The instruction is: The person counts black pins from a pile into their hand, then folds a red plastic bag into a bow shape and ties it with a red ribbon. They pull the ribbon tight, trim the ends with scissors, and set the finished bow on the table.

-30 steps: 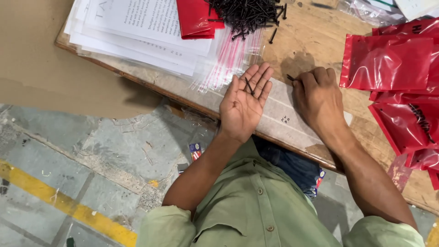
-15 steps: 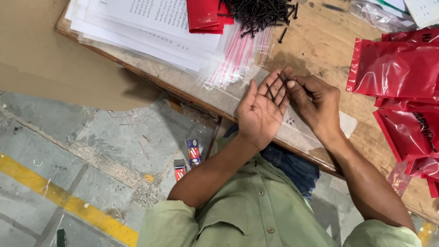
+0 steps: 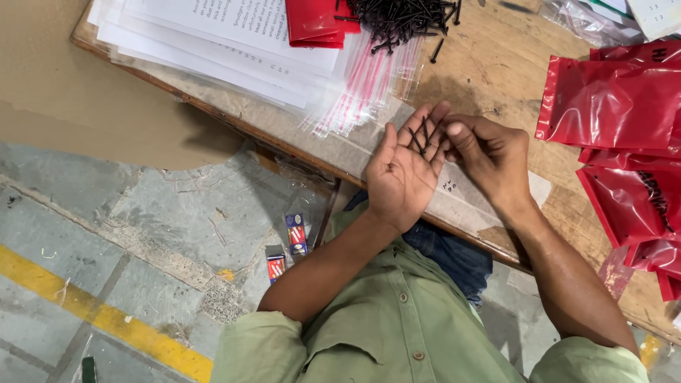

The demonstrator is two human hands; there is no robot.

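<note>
My left hand (image 3: 403, 170) lies palm up over the edge of the wooden table (image 3: 496, 78), fingers spread, with a few black screws (image 3: 420, 136) resting across its fingers. My right hand (image 3: 489, 157) is beside it, its fingertips pinched together and touching the screws on the left fingers. A heap of the same black screws (image 3: 401, 18) lies at the table's far side. Clear zip bags with red stripes (image 3: 365, 85) are fanned out just beyond my left hand.
Red plastic pouches (image 3: 617, 106) are stacked on the right of the table, another red pouch (image 3: 316, 21) lies by the screw heap. Stacks of white printed sheets (image 3: 213, 39) cover the left end. Below are a concrete floor with a yellow line (image 3: 92, 312) and two small packets (image 3: 296, 234).
My right hand has come from lying apart on the table over to my left hand, and its fingertips now meet the screws there. The view has shifted slightly.
</note>
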